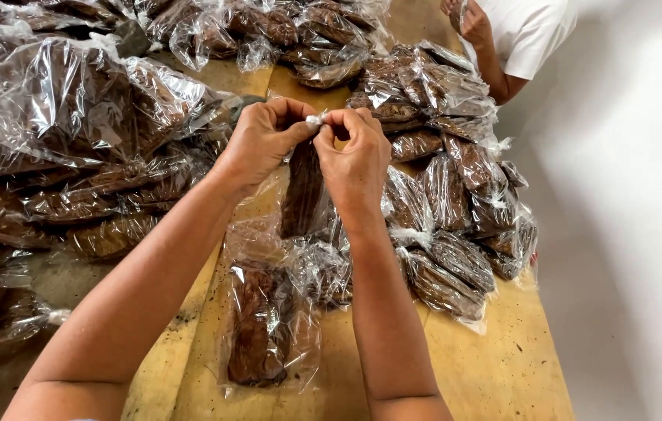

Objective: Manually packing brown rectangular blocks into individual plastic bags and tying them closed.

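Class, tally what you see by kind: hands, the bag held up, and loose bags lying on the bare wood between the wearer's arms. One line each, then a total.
Wearer's hands: 2, left hand and right hand
Co-worker's hand: 1
Held bag: 1
Bag lying between the arms: 1
Total: 5

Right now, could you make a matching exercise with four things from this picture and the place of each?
1. held bag
2. flat bag
3. big pile of bags
4. other person's arm

a. left side of the table
b. top right corner
c. hanging between left hand and right hand
d. lying between the forearms

Pairs: 1-c, 2-d, 3-a, 4-b
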